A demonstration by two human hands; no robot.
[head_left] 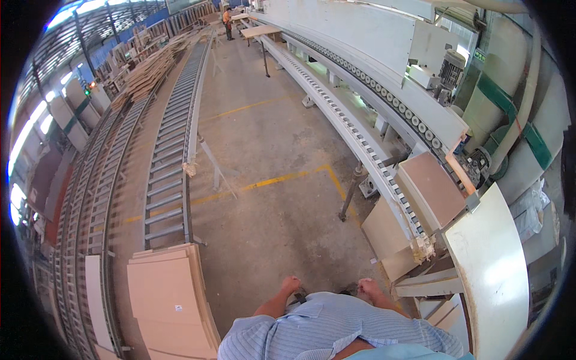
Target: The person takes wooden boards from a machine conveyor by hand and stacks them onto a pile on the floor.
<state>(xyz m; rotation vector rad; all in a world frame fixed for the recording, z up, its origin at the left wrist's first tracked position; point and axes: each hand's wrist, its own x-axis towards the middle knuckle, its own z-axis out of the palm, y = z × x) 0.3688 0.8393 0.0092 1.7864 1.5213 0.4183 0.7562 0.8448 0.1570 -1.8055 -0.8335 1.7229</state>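
Note:
Both arms hang in front of my body, at the lower middle of the view. My left hand (291,284) is small in the picture, its fingers curled in, with nothing seen in it. Over on the other side, my right hand (368,287) is also curled closed and shows no object. Neither touches anything around it. Left of my left hand lies a stack of light brown flat panels (165,294). Nearest to my right hand, a pale panel (393,237) leans beside the end of the machine's conveyor rail (360,135).
A roller conveyor (165,180) runs away on the left, with more roller tracks beyond it. A long edge machine (354,36) lines the right. A white curved board (489,264) stands near right. Yellow lines (270,182) mark the concrete floor. A distant person (228,24) stands far ahead.

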